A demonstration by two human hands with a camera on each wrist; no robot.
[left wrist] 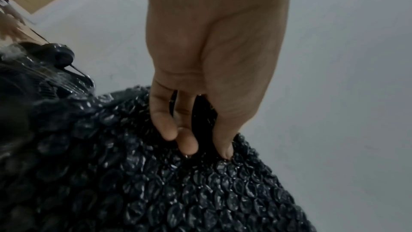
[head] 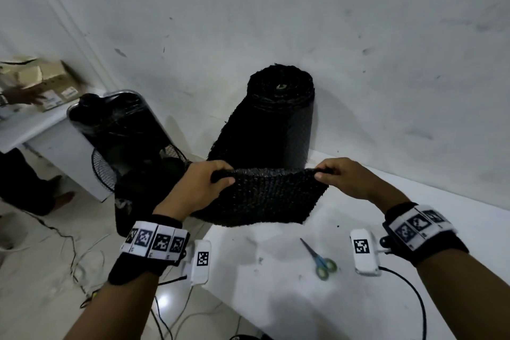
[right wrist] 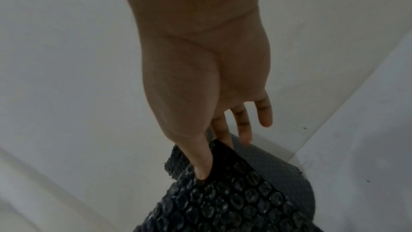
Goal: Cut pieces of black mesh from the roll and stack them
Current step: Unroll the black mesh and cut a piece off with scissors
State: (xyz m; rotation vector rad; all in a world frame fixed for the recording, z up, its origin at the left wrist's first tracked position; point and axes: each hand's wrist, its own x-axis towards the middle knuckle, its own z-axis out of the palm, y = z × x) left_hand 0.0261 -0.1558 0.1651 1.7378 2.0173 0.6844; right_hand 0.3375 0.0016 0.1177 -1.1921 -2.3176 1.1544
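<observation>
Second counter: at about 9 o'clock a second counter (head: pixel 33 130) carries cardboard boxes (head: pixel 47 77); another person's hand (head: pixel 24 96) reaches toward them.
Fan: a black standing fan (head: pixel 121 130) sits at 10 o'clock, between that counter and my roll.
Left hand: my left hand (head: pixel 205 179) grips the left corner of the mesh piece (head: pixel 265 196), thumb on my side and fingers curled over the top edge, so the sheet hangs flat instead of curling.
Roll: the roll (head: pixel 273 116) of black mesh stands upright at 12 o'clock against the wall (head: pixel 303 8), just behind the piece, probably leaned there so that it stays put.
Mesh piece: it is stretched between both hands above the counter's (head: pixel 414 270) near-left corner; I cannot tell whether it is fully cut from the roll.
Scissors: the scissors (head: pixel 320 258) lie on the counter at 5 o'clock, near me, both hands being busy.
Right hand: my right hand (head: pixel 343 176) pinches the right corner, thumb against the forefingers, the outer fingers loose.
Judgement: I am squaring the piece before laying it down; no stack is visible.
</observation>
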